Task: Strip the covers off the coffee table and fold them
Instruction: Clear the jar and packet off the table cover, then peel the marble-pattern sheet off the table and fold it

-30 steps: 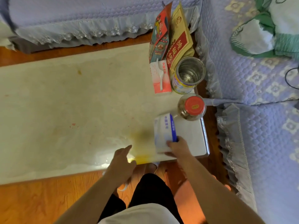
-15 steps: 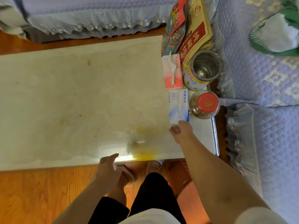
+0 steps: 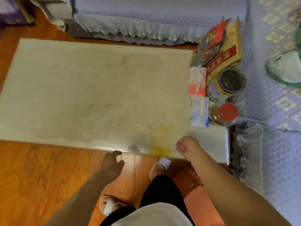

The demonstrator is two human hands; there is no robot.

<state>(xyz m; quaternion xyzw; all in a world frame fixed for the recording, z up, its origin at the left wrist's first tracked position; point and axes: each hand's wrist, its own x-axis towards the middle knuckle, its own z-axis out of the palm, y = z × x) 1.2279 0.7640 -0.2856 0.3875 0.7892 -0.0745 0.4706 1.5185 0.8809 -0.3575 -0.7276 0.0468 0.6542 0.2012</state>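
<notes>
A pale, stained cover (image 3: 91,95) lies flat over most of the coffee table (image 3: 211,141), with a yellow blotch near its front right corner. The table's bare white top shows to the right of the cover. My left hand (image 3: 112,162) hovers at the cover's front edge with its fingers curled and apart, holding nothing. My right hand (image 3: 187,146) rests palm up at the cover's front right corner, empty.
On the table's right end stand a blue-and-white tissue pack (image 3: 199,112), a red-and-white tissue pack (image 3: 197,81), a red-lidded jar (image 3: 224,114), an open tin (image 3: 227,84) and colourful bags (image 3: 216,46). Quilted lilac sofas (image 3: 146,17) border the back and right. Wooden floor (image 3: 40,176) lies in front.
My right hand set the blue-and-white tissue pack down beside the jar, let go and drew back to the cover's front corner. My left hand dropped to the cover's front edge.
</notes>
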